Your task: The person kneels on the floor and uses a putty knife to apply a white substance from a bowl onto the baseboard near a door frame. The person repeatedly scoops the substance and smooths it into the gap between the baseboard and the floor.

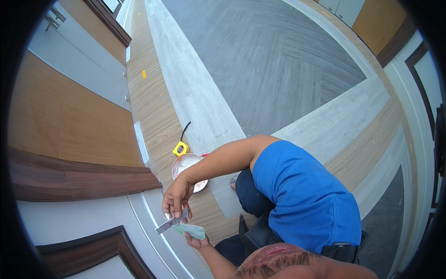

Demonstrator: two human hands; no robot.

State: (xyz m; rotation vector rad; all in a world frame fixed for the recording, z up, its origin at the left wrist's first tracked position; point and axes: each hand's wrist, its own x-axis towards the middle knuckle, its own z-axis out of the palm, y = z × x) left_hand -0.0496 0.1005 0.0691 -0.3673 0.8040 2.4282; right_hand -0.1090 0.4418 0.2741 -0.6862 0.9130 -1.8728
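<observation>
My right hand [177, 197], at the end of the bare forearm from the blue sleeve, is closed on a putty knife [168, 225] with a grey, smeared blade. Just below it, my left hand [197, 241] grips a flat pale green piece [190, 231], whose exact kind I cannot make out. The knife overlaps or lies close against that piece, beside the white baseboard. A round bowl [201, 185] with whitish paste inside stands on the floor, partly hidden behind my right forearm. Touching or close to its far rim is a yellow tape measure [180, 149] with a black strap.
Wooden door trim [83, 179] and a panelled door [69, 107] line the left side. Wood-look planks, a pale strip [186, 65] and grey herringbone flooring [265, 60] spread ahead. Orange tape [144, 73] marks the floor. My bent knee [253, 193] is near the bowl.
</observation>
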